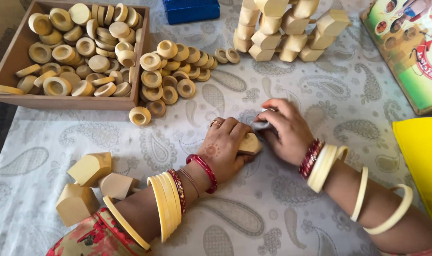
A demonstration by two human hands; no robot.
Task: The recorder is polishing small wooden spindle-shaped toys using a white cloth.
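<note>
My left hand (225,147) presses down on a small pale wooden block (250,143) on the patterned cloth, fingers closed around it. My right hand (287,130) is right beside it, pinching a small grey-white scrap (262,124) against the block's top end. Both wrists carry red and cream bangles.
A wooden tray (3,71) full of pale wooden rings sits at the far left, with more rings (173,71) spilled beside it. Stacked wooden blocks (287,33) stand at the back. Three loose blocks (90,182) lie near my left elbow. A yellow container (422,156) is at right, a blue box (190,9) at the top.
</note>
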